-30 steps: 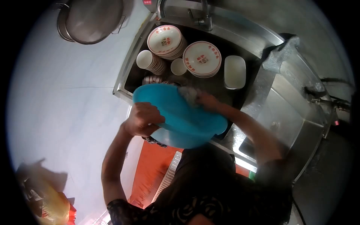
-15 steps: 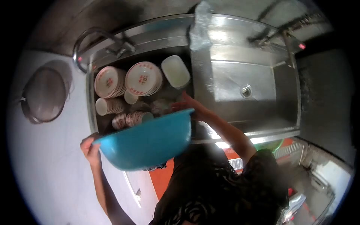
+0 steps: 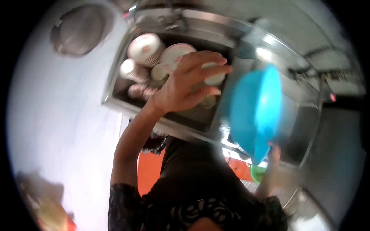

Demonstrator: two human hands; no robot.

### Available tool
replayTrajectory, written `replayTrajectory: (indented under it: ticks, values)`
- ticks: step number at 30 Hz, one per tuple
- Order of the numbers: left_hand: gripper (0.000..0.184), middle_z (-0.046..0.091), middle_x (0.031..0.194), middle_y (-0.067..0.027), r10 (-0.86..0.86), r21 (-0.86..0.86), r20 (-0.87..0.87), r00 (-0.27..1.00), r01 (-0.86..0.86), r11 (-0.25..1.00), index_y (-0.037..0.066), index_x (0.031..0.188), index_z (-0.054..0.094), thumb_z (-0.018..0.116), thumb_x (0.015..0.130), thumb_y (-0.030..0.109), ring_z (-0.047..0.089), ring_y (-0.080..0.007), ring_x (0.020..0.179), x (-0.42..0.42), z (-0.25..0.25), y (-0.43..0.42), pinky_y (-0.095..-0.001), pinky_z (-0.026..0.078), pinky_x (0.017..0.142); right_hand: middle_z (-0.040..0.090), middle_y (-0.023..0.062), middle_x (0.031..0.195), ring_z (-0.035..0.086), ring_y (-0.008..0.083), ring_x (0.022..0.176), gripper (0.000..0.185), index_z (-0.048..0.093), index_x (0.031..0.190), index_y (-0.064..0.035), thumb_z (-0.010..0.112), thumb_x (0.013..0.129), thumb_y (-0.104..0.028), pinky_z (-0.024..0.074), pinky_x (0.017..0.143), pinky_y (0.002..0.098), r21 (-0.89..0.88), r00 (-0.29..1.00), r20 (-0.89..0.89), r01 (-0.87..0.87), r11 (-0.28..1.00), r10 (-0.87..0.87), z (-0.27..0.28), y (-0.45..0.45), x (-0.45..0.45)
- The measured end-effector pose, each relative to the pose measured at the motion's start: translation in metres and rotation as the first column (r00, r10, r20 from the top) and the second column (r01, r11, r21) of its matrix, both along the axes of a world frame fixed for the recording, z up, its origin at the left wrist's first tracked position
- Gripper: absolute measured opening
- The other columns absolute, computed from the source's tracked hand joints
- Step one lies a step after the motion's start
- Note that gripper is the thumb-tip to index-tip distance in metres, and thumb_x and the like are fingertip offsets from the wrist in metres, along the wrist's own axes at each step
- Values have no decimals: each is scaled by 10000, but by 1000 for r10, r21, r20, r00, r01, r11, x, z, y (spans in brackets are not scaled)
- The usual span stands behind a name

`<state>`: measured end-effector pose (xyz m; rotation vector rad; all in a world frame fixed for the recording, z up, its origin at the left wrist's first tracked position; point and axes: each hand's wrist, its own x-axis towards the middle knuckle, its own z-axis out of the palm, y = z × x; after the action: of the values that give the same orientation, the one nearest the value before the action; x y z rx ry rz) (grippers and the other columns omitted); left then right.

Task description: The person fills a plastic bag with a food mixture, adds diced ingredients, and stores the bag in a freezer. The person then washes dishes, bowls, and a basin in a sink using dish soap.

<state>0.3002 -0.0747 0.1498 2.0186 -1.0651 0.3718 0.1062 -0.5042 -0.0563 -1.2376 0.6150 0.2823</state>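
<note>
A blue plastic basin (image 3: 252,111) is tilted on its side above the divider and the right sink basin. My right hand (image 3: 274,152) grips its near lower rim, blurred by motion. Over the left sink, my left hand (image 3: 189,82) is raised with its fingers spread and nothing in it. Beneath and around that hand are a stack of red-patterned bowls (image 3: 145,48), patterned plates (image 3: 176,53), a stack of small cups (image 3: 131,70) and a white rectangular container (image 3: 215,77), partly hidden by my fingers.
A round mesh strainer (image 3: 79,30) is on the white counter (image 3: 65,111) at the upper left. The right sink (image 3: 298,127) has wall-mounted piping behind it. A faucet (image 3: 174,24) stands behind the left sink. A green container (image 3: 257,173) is low, below the sink edge.
The basin has swung from the front of the left sink over to the right, turning on its side. My left hand has let go of its rim and opened; my right hand now holds the rim.
</note>
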Motion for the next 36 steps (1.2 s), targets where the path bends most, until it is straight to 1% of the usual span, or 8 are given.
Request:
replayTrajectory:
  ticks: [4,6,9,16,21,26,31,36]
  values:
    - [363,554,1141,-93,365,-318,-419,831,-511,799,-24,1166,485,562,812,-42,517,-178,1067,-44,-53,94,-302,392,918,564,137,1017,553,258,936,449,450,1155,71,582,778,-133,440,848,360,180,920,-203,373,910,-337,-168,-99,-49]
    - [316,605,1013,-83,435,-432,-529,728,-673,601,-27,1159,490,538,846,-17,544,-153,1006,-81,-83,140,-270,394,900,578,123,945,556,212,875,375,510,1088,52,587,801,-176,447,790,323,-234,999,-26,25,972,-31,-136,-59,-40]
    - [272,612,950,-58,596,-288,-715,364,-931,224,-15,1128,518,541,858,17,567,-134,932,-170,-111,180,-258,420,860,592,120,874,557,166,800,329,563,1016,49,601,814,-209,457,704,297,-688,899,-229,-421,592,374,-76,18,-6]
    - [245,631,842,-93,589,-12,-765,-262,-908,-420,-13,1063,550,525,819,-19,612,-152,803,-399,-157,154,-256,474,734,486,188,1149,517,315,1030,519,353,1240,70,512,865,-250,467,862,425,-70,787,-605,95,993,-118,-168,57,23]
    - [258,640,835,-119,491,105,-809,-323,-901,-420,-19,1056,556,534,799,-29,626,-163,768,-449,-210,118,-257,484,722,436,162,1212,454,342,1102,476,353,1250,17,470,874,-251,414,925,485,-135,784,-323,-593,794,531,-203,17,18]
    - [293,643,852,-99,428,125,-879,-210,-968,-219,-5,1079,559,548,788,-31,609,-143,800,-419,-215,105,-249,483,726,535,130,978,560,280,846,338,495,1084,22,504,864,-234,479,689,404,-175,837,-544,-45,984,-59,-177,61,34]
    - [285,641,875,-92,415,203,-878,-240,-970,-131,-3,1058,579,604,776,25,596,-136,817,-421,-231,98,-236,467,733,560,109,955,544,226,812,355,534,1049,10,505,867,-294,446,655,345,-580,987,-23,116,806,-159,-123,95,47]
    - [277,644,899,-106,365,348,-869,-334,-937,-30,-13,1051,592,625,784,51,597,-148,853,-423,-225,99,-258,460,779,602,32,898,537,134,858,198,606,962,-63,560,858,-225,397,696,261,-422,953,299,174,890,-45,-73,145,81]
